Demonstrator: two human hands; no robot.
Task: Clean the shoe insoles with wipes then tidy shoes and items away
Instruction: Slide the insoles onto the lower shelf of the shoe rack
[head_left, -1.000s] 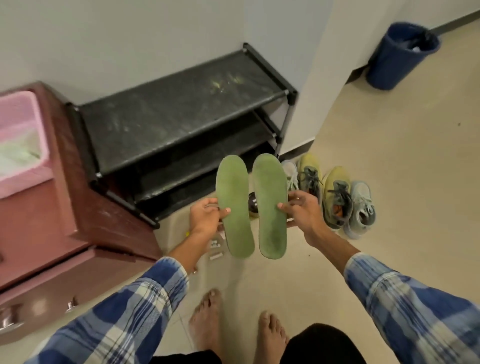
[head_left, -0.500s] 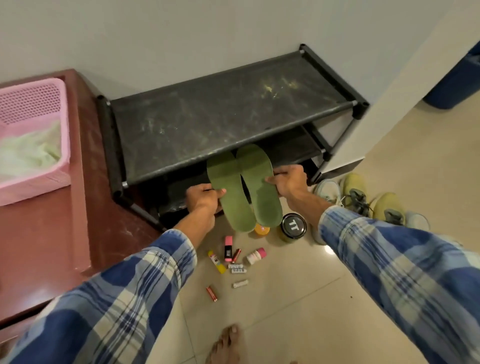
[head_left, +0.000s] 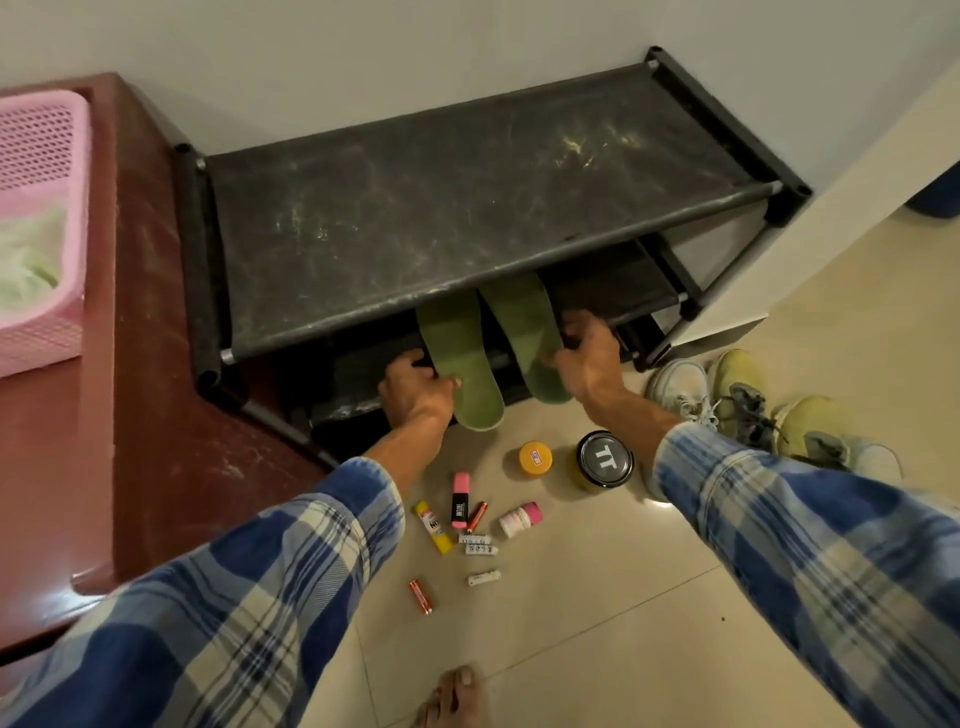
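Observation:
Two green insoles lie side by side with their toe ends under the top shelf of the black shoe rack (head_left: 467, 208). My left hand (head_left: 415, 387) grips the left insole (head_left: 460, 358) at its left edge. My right hand (head_left: 587, 356) grips the right insole (head_left: 524, 332) at its right edge. Both heel ends stick out over the floor. Yellow and white shoes (head_left: 737, 405) stand on the floor at the right of the rack.
On the tiles lie an orange-lidded jar (head_left: 535, 458), a black tin (head_left: 605, 460), a pink marker (head_left: 460, 500), a glue stick (head_left: 434, 527), a small pink bottle (head_left: 519, 518) and several batteries (head_left: 421, 596). A pink basket (head_left: 41, 156) sits on the red-brown cabinet (head_left: 135, 415) at left.
I bent down from standing, and both hands carried the insoles from mid-air forward and down, toe ends first, into the rack under its top shelf.

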